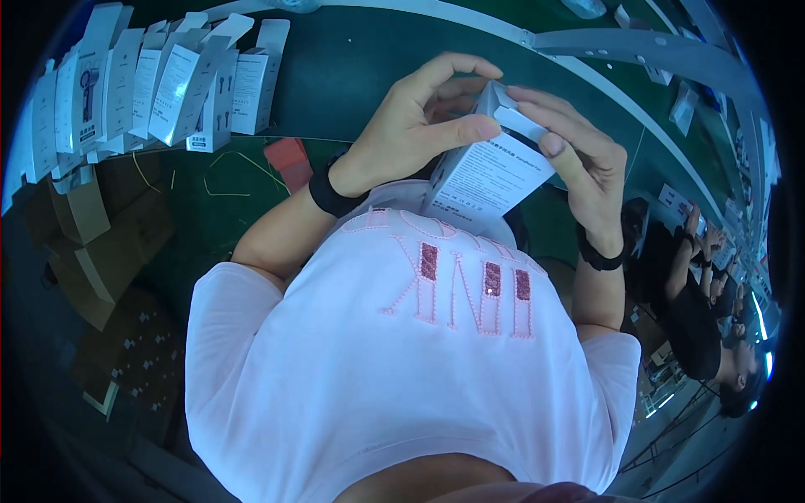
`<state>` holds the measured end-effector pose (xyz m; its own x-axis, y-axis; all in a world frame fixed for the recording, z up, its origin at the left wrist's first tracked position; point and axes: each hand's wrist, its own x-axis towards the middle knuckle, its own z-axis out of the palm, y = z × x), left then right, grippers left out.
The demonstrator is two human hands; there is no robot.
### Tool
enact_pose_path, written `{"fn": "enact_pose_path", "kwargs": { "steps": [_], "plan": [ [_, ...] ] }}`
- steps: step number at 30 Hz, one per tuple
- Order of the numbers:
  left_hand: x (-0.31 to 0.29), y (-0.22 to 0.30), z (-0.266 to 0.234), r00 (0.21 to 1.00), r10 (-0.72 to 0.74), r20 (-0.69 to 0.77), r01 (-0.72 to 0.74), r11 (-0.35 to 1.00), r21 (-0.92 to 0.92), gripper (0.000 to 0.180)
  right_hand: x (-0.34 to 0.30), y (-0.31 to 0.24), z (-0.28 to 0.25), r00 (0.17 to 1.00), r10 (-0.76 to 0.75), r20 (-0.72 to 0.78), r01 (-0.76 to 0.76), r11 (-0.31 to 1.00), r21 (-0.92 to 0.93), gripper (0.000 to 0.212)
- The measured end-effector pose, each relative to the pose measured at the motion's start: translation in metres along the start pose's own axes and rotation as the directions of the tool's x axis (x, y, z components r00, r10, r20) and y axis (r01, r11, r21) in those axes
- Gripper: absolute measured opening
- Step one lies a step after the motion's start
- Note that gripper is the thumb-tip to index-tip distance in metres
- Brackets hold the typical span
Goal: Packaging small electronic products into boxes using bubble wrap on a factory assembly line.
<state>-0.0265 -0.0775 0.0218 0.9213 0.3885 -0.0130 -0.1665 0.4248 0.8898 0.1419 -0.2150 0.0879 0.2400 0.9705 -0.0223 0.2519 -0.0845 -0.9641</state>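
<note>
A white cardboard box point(488, 178) printed with dark text stands tilted in front of my chest, its upper end between my two hands. My left hand point(423, 113) is curled at the box's top left, the thumb lying along the top edge and the fingers reaching behind it. On the other side my right hand point(583, 147) grips the box, its fingers over the top flap point(496, 99) and its thumb on the printed face. The far side of the box is hidden.
Several upright white boxes with raised flaps point(176, 88) line the table's left. Below them are brown cartons point(92, 251) and a red piece point(289, 163). A curved metal rail point(620, 44) crosses the far right. Other people point(696, 310) work at the right.
</note>
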Motion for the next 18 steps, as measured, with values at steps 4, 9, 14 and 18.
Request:
{"fn": "enact_pose_path", "kwargs": {
  "steps": [4,9,14,18],
  "plan": [
    [0.009,-0.009,0.011,0.999,0.013,0.036,-0.011,0.999,-0.035,0.042,-0.016,-0.004,-0.006,0.999,0.032,-0.022,-0.031,0.997,0.071,0.028],
    [0.017,-0.019,0.021,0.997,-0.033,0.075,0.037,0.998,-0.048,0.04,-0.031,0.001,-0.016,0.996,0.024,-0.086,-0.027,0.999,-0.039,0.027],
    [0.025,-0.026,0.034,0.994,-0.067,0.089,0.076,0.992,-0.101,0.046,-0.047,0.005,-0.032,0.993,-0.036,0.116,0.073,0.942,-0.327,0.045],
    [0.032,-0.027,0.037,0.944,-0.271,0.188,0.247,0.959,0.139,0.058,-0.069,0.011,-0.016,0.951,0.156,-0.267,-0.228,0.938,-0.263,0.063]
  ]
}}
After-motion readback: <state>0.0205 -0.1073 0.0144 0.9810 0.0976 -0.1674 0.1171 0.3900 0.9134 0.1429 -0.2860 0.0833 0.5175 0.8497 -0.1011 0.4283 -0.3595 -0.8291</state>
